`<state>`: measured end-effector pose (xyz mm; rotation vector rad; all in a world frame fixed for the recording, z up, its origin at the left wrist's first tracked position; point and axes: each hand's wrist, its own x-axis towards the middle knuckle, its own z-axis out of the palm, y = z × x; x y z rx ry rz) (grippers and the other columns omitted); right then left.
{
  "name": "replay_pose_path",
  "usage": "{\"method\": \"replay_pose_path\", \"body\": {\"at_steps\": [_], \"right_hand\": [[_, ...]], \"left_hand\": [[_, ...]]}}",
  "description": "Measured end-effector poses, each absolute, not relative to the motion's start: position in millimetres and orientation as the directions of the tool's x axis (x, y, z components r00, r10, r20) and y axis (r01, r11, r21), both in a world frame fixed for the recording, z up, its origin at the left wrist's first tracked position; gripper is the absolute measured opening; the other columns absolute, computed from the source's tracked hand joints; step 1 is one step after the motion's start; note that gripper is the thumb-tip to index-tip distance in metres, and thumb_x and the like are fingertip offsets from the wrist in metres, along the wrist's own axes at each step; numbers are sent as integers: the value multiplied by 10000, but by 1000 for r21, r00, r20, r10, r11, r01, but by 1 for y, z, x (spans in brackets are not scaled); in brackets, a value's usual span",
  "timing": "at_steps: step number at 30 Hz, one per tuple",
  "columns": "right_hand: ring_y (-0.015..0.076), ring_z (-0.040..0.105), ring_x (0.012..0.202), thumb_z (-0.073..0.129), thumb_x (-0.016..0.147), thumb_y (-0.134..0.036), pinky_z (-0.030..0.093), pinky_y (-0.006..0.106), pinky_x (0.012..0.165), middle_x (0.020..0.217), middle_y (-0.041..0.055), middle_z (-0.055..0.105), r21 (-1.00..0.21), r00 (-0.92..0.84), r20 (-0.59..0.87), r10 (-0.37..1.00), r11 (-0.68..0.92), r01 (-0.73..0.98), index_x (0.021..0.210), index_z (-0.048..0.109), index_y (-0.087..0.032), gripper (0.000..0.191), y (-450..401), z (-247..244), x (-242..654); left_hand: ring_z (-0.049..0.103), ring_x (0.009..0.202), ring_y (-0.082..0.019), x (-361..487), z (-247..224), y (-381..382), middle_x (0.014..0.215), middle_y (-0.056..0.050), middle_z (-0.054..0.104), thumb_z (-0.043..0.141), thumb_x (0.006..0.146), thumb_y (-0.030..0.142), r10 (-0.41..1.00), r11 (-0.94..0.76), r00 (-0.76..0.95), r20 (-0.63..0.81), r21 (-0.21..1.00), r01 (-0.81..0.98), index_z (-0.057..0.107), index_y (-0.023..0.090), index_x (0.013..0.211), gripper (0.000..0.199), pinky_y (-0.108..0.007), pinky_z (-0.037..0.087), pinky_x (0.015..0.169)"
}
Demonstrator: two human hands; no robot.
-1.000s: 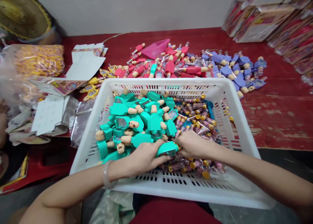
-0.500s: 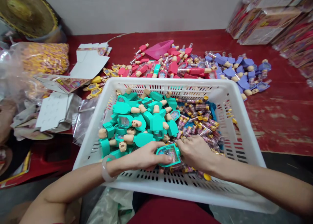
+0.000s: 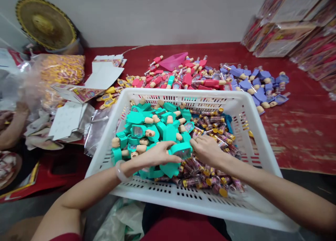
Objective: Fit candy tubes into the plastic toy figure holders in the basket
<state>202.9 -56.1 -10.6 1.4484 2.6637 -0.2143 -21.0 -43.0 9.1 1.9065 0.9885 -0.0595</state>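
Note:
A teal plastic toy case (image 3: 181,150), with a window in its face, lies between my two hands over the white basket (image 3: 195,213). My left hand (image 3: 160,154) grips its left part, thumb in front and fingers behind. At its right end my right hand (image 3: 206,149) is closed, knuckles up; what its fingers pinch is hidden. Under and left of my left hand lie several teal cases (image 3: 136,117) with beige dog-head caps. Beneath my right hand are many small clear tubes (image 3: 193,181) with yellow caps and purplish contents.
Behind the basket, on the red table (image 3: 299,129), lie pink cases (image 3: 187,78), purple cases (image 3: 245,76) and a pink scoop (image 3: 173,61). White cartons (image 3: 67,120) and a bag of yellow pieces (image 3: 63,69) stand left. Wrapped packs (image 3: 278,41) are stacked right. Another person's arm (image 3: 15,129) shows at left.
The teal case has turned, so its side edge faces up rather than its window. Both hands have risen slightly in the picture, and the whole view has shifted a little.

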Motion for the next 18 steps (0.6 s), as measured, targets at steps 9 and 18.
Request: {"method": "replay_pose_path", "body": {"at_steps": [9, 18], "right_hand": [[133, 550, 593, 539, 764, -236, 307, 214, 511, 656, 8, 648, -531, -571, -426, 701, 317, 786, 678, 633, -162, 147, -59, -7, 195], [287, 573, 965, 437, 886, -287, 413, 353, 773, 1175, 219, 580, -370, -112, 96, 989, 140, 918, 1333, 408, -90, 489, 3, 12, 267]], "left_hand": [[635, 825, -196, -21, 6, -47, 1126, -79, 639, 439, 860, 111, 531, -811, 839, -122, 214, 545, 467, 259, 1336, 500, -250, 439, 613], [627, 940, -251, -30, 65, 47, 1059, -110, 671, 551, 861, 352, 903, -428, 381, 200, 328, 842, 540, 144, 1260, 450, -350, 483, 812]]}}
